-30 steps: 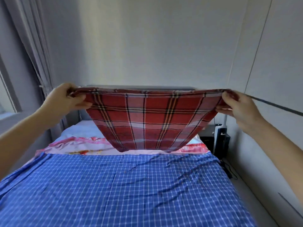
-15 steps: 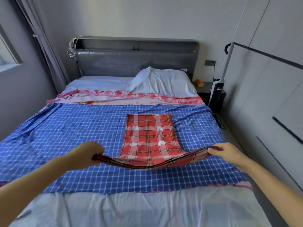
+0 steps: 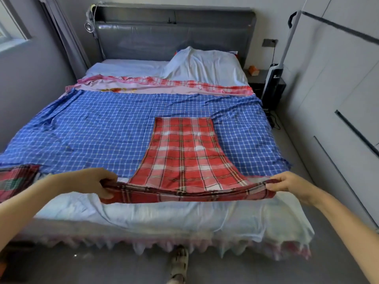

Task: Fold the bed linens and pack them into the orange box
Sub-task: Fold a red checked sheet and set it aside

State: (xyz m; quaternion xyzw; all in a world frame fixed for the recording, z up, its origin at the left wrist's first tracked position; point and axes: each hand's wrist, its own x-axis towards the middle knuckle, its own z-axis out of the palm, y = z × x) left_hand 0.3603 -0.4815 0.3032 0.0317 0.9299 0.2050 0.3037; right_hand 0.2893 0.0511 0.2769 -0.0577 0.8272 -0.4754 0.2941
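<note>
1. Now the left hand (image 3: 93, 182) pinches the near-left corner of the red plaid linen (image 3: 184, 156).
2. Lying mostly on the blue checked sheet (image 3: 98, 124), the linen looks light, soft and floppy; corners seem the surest hold.
3. Opposite, the right hand (image 3: 287, 184) pinches the near-right corner.

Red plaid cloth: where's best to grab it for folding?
Grip the red plaid cloth at its near corners, from the bed's foot, as the left hand and right hand do: that edge is lifted, the far end lies flat.
</note>
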